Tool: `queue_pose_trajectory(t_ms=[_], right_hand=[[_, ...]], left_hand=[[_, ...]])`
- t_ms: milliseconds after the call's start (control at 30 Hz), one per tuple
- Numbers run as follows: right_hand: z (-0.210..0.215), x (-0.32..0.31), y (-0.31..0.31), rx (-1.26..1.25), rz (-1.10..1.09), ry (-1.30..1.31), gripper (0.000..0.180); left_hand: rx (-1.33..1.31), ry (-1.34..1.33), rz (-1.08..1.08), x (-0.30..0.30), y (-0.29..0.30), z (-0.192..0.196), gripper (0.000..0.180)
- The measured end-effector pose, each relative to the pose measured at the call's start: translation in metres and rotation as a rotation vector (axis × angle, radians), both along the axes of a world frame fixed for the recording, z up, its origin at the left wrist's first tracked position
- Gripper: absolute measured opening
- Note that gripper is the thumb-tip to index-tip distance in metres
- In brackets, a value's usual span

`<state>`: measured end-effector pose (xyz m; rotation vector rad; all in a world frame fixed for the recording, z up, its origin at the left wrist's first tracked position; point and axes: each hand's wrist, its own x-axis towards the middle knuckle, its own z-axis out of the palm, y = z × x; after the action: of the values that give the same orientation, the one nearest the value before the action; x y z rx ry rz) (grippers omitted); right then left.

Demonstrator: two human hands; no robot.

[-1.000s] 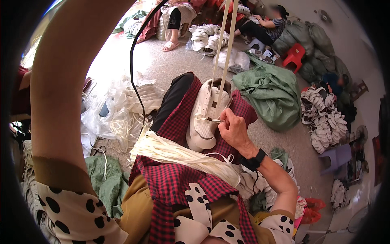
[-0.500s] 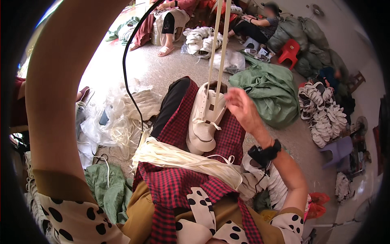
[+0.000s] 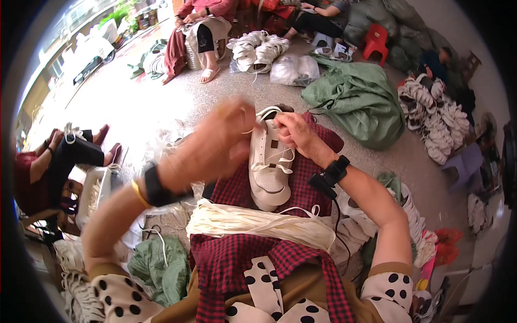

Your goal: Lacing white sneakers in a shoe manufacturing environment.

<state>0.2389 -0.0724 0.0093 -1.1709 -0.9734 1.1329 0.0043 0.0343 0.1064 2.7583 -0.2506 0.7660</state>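
Observation:
A cream sneaker [image 3: 270, 177] lies on my lap over a red-and-black checked apron, its toe toward me. A pale shoelace [image 3: 265, 114] is threaded low across it and loops over its opening. My right hand [image 3: 299, 135] is closed at the sneaker's upper right edge, fingers pinched together where the lace loop ends. On the other side, my left hand [image 3: 212, 141] is beside the eyelets, smeared by motion, so its grip is not clear. A thick bundle of cream laces [image 3: 253, 223] lies across my lap, just below the toe.
A green sack [image 3: 358, 102] is on the floor at front right. Piles of pale shoes [image 3: 258, 51] stand at the back, with more shoes [image 3: 433, 118] at right. A red stool [image 3: 375, 44] is farther back. Other people sit around. A white bin [image 3: 92, 196] is at left.
My left hand has come down from above, out of view, to the sneaker's left side. The laces stretched upward are now slack and looped. My right hand's fingers have closed at the shoe.

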Motion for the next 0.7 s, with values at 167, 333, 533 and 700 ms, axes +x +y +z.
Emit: queue_pose_trajectory(t_ms=[167, 333, 533, 700], right_hand=[[0.007, -0.009, 0.002, 0.083, 0.034, -0.104, 0.026], [0.005, -0.008, 0.0, 0.047, -0.003, -0.118, 0.027], [0.007, -0.014, 0.002, 0.026, -0.017, -0.066, 0.028], [0.005, -0.013, 0.0, 0.101, 0.003, -0.178, 0.028]], left_hand=[[0.025, 0.128, 0.071, 0.003, -0.023, -0.07, 0.031], [-0.012, 0.107, 0.009, 0.017, -0.013, -0.09, 0.021], [-0.189, 0.192, -0.035, 0.015, -0.007, -0.076, 0.009], [-0.241, 0.15, 0.118, 0.005, -0.012, -0.065, 0.02]])
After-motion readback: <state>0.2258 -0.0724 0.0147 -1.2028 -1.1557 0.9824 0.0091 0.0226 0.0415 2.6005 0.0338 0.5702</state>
